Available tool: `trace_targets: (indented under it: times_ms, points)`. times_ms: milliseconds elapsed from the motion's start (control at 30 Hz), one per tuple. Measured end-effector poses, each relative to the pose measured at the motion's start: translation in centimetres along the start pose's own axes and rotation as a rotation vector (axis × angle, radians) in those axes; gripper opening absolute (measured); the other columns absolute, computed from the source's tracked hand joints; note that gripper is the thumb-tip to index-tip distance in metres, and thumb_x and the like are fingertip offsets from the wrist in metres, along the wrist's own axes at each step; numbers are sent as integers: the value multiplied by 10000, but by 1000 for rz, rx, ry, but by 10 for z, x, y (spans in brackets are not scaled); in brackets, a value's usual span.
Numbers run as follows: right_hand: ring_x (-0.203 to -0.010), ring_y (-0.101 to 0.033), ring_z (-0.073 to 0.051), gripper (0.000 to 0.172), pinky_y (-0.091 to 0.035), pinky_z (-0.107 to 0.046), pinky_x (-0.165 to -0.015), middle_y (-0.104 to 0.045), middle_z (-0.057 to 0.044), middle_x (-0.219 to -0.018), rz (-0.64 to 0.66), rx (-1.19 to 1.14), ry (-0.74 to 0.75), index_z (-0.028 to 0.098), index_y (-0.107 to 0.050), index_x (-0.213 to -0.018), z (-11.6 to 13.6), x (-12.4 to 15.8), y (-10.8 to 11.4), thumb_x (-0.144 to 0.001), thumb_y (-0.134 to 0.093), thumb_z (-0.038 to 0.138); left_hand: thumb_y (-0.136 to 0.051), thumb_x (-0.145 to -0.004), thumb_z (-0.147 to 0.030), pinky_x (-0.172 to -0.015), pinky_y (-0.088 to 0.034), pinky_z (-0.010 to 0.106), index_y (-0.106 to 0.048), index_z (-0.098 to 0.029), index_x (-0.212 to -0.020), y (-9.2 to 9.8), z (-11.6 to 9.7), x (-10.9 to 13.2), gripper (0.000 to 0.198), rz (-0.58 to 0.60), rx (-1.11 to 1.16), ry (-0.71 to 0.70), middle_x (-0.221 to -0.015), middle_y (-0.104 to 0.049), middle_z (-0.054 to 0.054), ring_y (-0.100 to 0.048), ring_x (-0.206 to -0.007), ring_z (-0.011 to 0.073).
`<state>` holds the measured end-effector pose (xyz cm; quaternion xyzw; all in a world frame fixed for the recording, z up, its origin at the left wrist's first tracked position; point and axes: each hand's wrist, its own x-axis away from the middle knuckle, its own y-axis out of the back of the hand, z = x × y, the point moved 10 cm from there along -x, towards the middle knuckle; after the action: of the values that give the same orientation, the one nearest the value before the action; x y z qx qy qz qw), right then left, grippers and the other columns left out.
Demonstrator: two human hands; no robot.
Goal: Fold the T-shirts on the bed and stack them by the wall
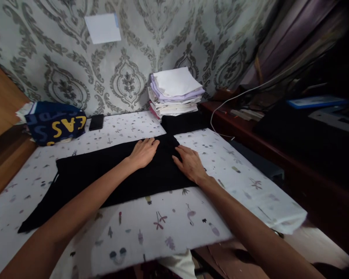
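Note:
A long piece of black folded clothing (104, 170) lies spread across the patterned cloth of the table, its wider end slanting toward the near left. Which garment it is, I cannot tell. My left hand (144, 152) rests palm down on its upper middle part, fingers slightly bent and lying on the fabric. At the right end of the black clothing, my right hand (189, 162) lies over the edge with its thumb apart from the fingers. Neither hand shows anything lifted. Just beyond lies another folded black cloth (184, 122).
A stack of folded white and lilac clothes (177, 91) stands against the wall. At the back left are a dark phone (96, 122) and a navy bundle with yellow letters (56, 123). A white cable (235, 97) runs down by the reddish-brown furniture (267, 149) on the right.

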<state>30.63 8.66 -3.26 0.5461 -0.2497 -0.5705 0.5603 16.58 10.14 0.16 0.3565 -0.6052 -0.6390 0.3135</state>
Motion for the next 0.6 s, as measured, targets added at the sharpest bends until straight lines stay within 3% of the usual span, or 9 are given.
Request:
trace_targets:
  times_ms: [133,300,467,600]
  points:
    - [-1277,-560,-349,496,-463,-543,-1038,-614,-195,-1356,-58,1,-32,143,-559,-1349,-3,-1,6,-930,-505,402,-424,-936,-163,-955,-470,501,-462,-139,-1376,10,46,49,442,21,-54,204,-1338,-571,201,-569,-1201,350]
    - [-1474,-373,-317,504,-371,-554,-1145,-439,-150,-1573,-15,46,69,193,-508,-1442,4,-2,-4,-970,-421,347,-472,-846,-136,-876,-508,454,-514,-172,-1291,11,100,102,449,72,-157,361,-1264,-616,170,-603,-1125,331]
    - [-1456,-410,-312,482,-383,-560,-1141,-484,-130,-1548,23,87,63,215,-570,-1409,-2,-2,-14,-981,-398,355,-502,-777,-89,-919,-489,519,-565,-173,-1247,1,131,125,482,108,-193,371,-1247,-631,194,-596,-1143,364]
    - [-1428,-450,-313,479,-408,-553,-1127,-511,-134,-1525,2,89,80,206,-595,-1389,-2,-3,-15,-975,-404,351,-527,-804,-116,-948,-475,528,-571,-189,-1252,2,138,131,456,94,-160,405,-1261,-632,187,-598,-1150,364]
